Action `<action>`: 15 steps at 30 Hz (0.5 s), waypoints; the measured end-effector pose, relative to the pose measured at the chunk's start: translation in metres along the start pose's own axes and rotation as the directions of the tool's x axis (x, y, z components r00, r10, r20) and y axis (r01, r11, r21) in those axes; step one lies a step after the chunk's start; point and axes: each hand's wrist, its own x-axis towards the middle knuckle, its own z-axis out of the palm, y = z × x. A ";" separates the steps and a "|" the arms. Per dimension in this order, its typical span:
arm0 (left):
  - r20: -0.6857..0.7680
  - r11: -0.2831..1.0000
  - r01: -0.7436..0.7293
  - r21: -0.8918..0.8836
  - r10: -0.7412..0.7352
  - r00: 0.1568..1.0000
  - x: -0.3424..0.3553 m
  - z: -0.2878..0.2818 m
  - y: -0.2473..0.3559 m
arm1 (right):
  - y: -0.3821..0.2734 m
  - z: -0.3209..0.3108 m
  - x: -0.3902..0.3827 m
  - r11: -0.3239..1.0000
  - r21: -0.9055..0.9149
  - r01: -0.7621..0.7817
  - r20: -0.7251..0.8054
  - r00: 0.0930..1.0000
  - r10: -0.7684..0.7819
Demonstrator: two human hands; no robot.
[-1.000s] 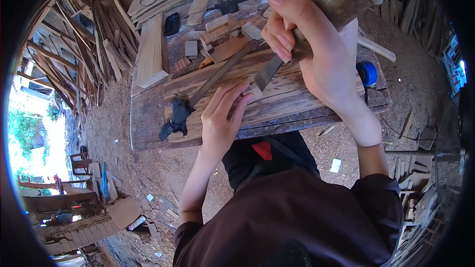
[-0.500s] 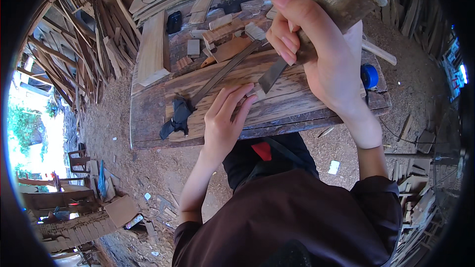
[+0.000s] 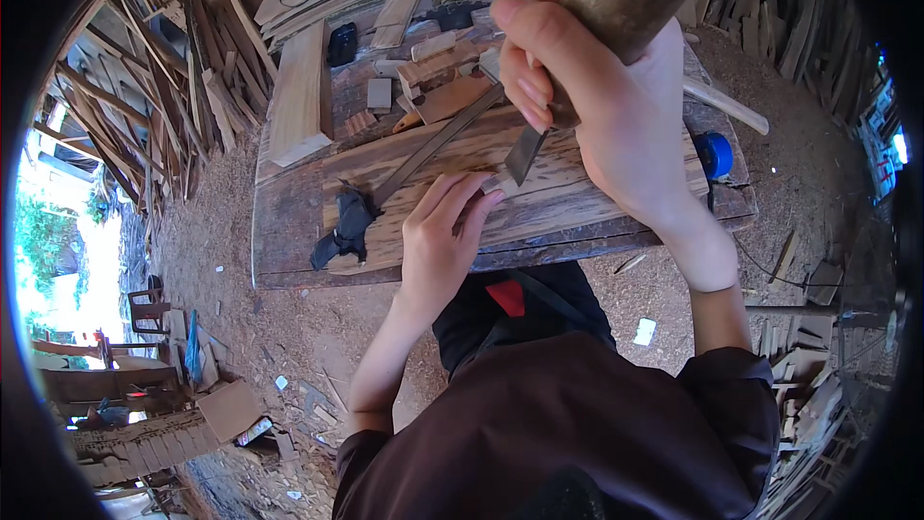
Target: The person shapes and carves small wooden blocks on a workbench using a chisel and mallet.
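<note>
My right hand [image 3: 621,116] is closed around the thick wooden handle of a chisel [image 3: 525,156]. Its flat steel blade slants down to the left, and the tip is at a small wood piece [image 3: 503,184]. My left hand [image 3: 445,221] pinches that piece between thumb and fingers against a streaked wooden board [image 3: 577,195]; the fingers cover part of it. Left of the piece, a long flat metal bar [image 3: 433,146] lies across the board, its near end wrapped in black cloth [image 3: 352,227].
Small wood blocks [image 3: 438,65] are heaped beyond the board. A thick plank [image 3: 302,101] lies at the bench's left side. At the right edge sit a blue round object [image 3: 714,154] and a pale wooden stick [image 3: 727,104]. Scrap wood [image 3: 197,67] leans in piles around the bench.
My right hand has shifted left with the chisel, whose blade stands slightly steeper. The white-and-blue bottle beyond that hand is no longer visible. My left hand keeps its pinch, nearly unmoved.
</note>
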 end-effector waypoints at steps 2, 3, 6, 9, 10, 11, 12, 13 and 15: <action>-0.018 1.000 0.003 -0.001 -0.003 1.000 0.001 0.000 0.003 | -0.002 0.003 0.002 0.999 -0.027 -0.047 -0.020 0.999 0.046; -0.040 1.000 -0.006 0.011 0.006 0.999 0.002 -0.001 0.009 | -0.002 0.000 0.003 0.998 -0.029 -0.047 -0.017 0.999 0.047; -0.068 0.999 -0.034 0.022 0.035 0.997 0.005 0.003 0.008 | 0.002 -0.012 0.010 0.995 -0.060 0.082 0.062 0.995 -0.078; -0.064 1.000 -0.027 0.007 0.028 0.998 0.001 0.008 0.005 | 0.020 -0.008 0.004 0.998 -0.062 0.015 -0.127 0.992 -0.023; -0.055 1.000 0.001 -0.009 -0.001 0.998 0.001 0.009 0.006 | 0.020 -0.009 0.004 0.998 -0.059 -0.015 -0.148 0.989 0.006; -0.059 1.000 0.001 -0.011 -0.002 0.998 0.003 0.008 0.007 | 0.018 -0.013 0.007 0.998 -0.061 -0.015 -0.144 0.990 0.006; -0.081 0.999 -0.033 0.012 0.034 0.996 0.005 0.005 0.012 | 0.015 -0.018 0.010 0.997 -0.068 0.038 -0.063 0.997 -0.042; -0.105 0.997 -0.064 0.037 0.068 0.992 0.007 0.004 0.013 | 0.010 -0.018 0.015 0.994 -0.067 0.091 0.023 0.996 -0.090; -0.089 0.997 -0.059 0.039 0.063 0.994 0.006 0.007 0.010 | 0.004 -0.008 0.011 0.999 0.017 0.031 -0.004 1.000 -0.031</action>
